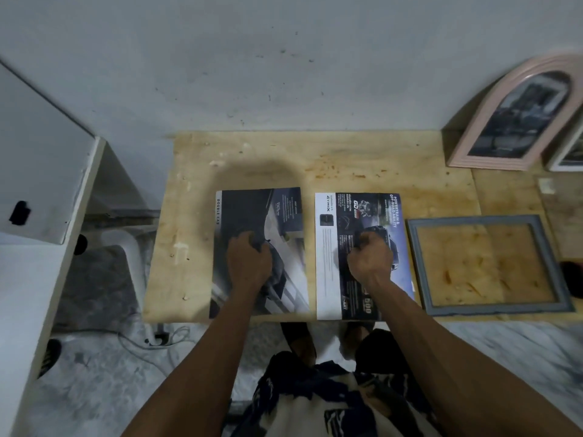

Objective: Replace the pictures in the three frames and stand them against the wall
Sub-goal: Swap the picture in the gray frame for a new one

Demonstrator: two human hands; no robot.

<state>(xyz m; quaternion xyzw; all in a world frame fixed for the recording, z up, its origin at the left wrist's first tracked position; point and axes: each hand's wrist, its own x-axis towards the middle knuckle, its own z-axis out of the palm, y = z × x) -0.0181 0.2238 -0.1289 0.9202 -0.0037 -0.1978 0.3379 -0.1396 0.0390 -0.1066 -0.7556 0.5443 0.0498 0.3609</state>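
Note:
Two car-brochure pages lie side by side on the plywood table [347, 152]. My left hand [249, 263] rests on the dark left page [252, 209], its fingers curled and pinching the paper near the middle. My right hand [370, 255] sits on the right page [328, 263], which has white margins, and its curled fingers pinch that paper as well. An empty grey frame [416, 266] lies flat to the right of that page. A pink arched frame [482, 121] holding a dark picture leans on the wall at the back right. Beside it, a white frame [568, 152] is cut off by the image edge.
A white cabinet [41, 152] stands to the left of the table, with a white plastic stool [123, 241] between them. Cables [151, 339] trail on the marbled floor below. The grey wall [284, 74] runs behind the table. A dark object [572, 269] sits at the far right edge.

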